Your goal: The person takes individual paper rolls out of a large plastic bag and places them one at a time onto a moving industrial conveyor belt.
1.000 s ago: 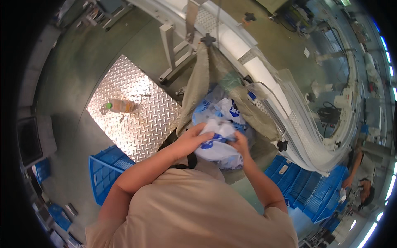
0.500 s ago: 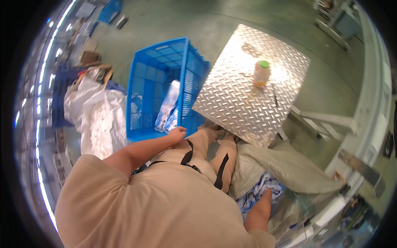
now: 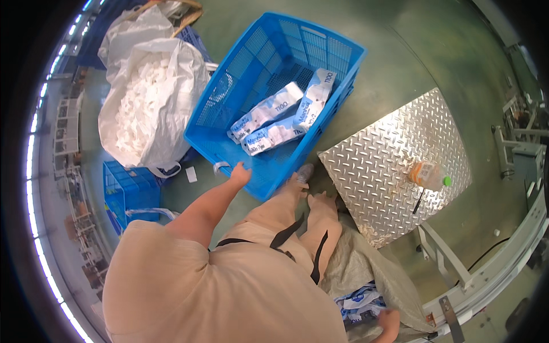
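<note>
My left hand (image 3: 240, 172) reaches forward and grips the near rim of a blue plastic crate (image 3: 337, 46) on the green floor. Three white and blue packets (image 3: 278, 121) lie inside the crate. My right hand (image 3: 389, 321) is low at the bottom edge, at the mouth of a grey-green sack (image 3: 366, 263) that holds more white and blue packets (image 3: 359, 302). Only part of that hand shows, and its fingers are hidden. My legs and feet (image 3: 311, 200) stand between the crate and the sack.
A large white bag (image 3: 150, 97) full of white material stands left of the crate. A smaller blue crate (image 3: 127, 191) sits below the bag. To the right, a bottle with a green cap (image 3: 428, 174) lies on a diamond-plate platform (image 3: 377, 166). A metal frame (image 3: 492, 274) runs along the lower right.
My head has turned from the sack toward the blue crate. My left hand left the packets in the sack and took the crate's rim. My right hand stayed at the sack.
</note>
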Tool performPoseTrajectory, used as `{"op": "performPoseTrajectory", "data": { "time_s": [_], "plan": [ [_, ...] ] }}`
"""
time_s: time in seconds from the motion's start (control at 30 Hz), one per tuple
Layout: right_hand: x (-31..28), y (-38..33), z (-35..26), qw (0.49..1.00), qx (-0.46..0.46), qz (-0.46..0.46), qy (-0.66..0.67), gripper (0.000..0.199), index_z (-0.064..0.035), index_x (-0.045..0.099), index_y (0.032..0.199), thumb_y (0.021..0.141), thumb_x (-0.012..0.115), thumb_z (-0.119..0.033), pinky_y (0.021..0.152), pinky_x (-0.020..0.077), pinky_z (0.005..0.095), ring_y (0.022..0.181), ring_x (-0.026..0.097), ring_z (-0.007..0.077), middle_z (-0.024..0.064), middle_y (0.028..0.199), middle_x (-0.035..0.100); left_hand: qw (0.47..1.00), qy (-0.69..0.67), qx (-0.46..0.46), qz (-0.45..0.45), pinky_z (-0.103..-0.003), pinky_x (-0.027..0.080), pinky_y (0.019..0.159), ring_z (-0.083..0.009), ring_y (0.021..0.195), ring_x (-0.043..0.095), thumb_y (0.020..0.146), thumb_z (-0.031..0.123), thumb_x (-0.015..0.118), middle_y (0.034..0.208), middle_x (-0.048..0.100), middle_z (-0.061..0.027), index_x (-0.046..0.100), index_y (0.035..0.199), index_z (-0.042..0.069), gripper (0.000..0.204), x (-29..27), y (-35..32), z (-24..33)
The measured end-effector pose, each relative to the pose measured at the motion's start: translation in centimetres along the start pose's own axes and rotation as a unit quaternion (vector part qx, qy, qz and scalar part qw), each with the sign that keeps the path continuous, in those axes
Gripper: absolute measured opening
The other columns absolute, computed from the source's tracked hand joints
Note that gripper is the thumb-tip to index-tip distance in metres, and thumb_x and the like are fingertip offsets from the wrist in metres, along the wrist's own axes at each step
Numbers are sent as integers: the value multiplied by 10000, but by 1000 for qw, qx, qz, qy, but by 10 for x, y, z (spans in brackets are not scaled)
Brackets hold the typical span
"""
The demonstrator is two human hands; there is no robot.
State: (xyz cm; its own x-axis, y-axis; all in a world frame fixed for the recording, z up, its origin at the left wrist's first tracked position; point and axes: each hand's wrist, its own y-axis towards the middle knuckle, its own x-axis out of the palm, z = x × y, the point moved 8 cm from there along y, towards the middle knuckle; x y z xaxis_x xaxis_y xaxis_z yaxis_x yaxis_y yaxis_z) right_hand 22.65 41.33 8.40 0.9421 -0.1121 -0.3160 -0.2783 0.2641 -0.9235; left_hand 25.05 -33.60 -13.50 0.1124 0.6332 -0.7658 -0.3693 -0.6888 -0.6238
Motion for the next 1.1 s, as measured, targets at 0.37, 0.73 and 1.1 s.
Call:
{"op": "performPoseTrajectory", "data": {
  "time_s": [0.37, 0.73, 1.1],
  "plan": [
    [103, 94, -382, 952, -209, 136, 178, 715, 7, 263, 1343, 818, 551, -383, 927, 370, 444, 1139, 403, 408, 276, 1278, 365, 924, -360, -82, -101, -428, 376, 954, -358, 1206, 387, 687, 411, 701, 1307, 379, -239, 252, 1321, -50, 903, 116, 158, 136],
    [90, 115, -419, 945, -214, 216, 117, 768, -13, 284, 1333, 742, 635, -355, 860, 411, 437, 1074, 451, 392, 238, 1220, 405, 786, -501, -252, -260, -449, 437, 822, -228, 951, 557, 841, 207, 488, 1060, 572, -85, 540, 1058, 115, 241, 316, 284, 157],
    [100, 82, -408, 964, -152, 169, 135, 753, -22, 263, 1345, 772, 595, -380, 882, 390, 444, 1063, 447, 392, 248, 1197, 417, 750, -595, 242, -157, -236, 410, 773, -104, 886, 534, 896, 236, 501, 947, 598, -31, 575, 1022, 36, 248, -49, 218, 254]
  ]
}}
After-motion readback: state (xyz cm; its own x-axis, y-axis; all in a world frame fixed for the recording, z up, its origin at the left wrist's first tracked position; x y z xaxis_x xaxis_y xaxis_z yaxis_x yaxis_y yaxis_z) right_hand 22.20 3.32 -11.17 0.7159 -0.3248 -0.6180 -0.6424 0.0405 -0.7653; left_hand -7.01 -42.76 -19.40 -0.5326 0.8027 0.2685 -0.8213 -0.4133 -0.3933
